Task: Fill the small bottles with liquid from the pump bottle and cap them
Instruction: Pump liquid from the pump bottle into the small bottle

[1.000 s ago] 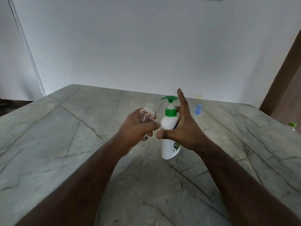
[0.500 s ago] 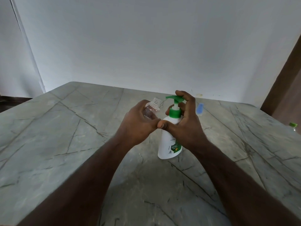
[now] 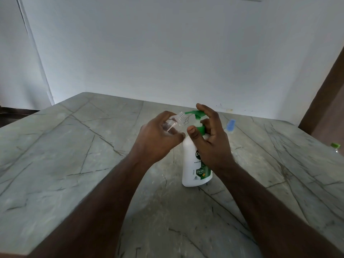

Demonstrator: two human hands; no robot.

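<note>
Head view: right hand (image 3: 212, 142) hides pump bottle (image 3: 191, 164) label's middle.

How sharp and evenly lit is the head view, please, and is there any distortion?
Head view: soft, dim, even light without glare; wide-angle bending curves the grey marble table edges; the forearms blur near the frame bottom; the white green-topped pump bottle label is partly legible.

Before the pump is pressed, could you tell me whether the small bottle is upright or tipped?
Tipped: the small bottle leans its open neck toward the green nozzle.
</note>
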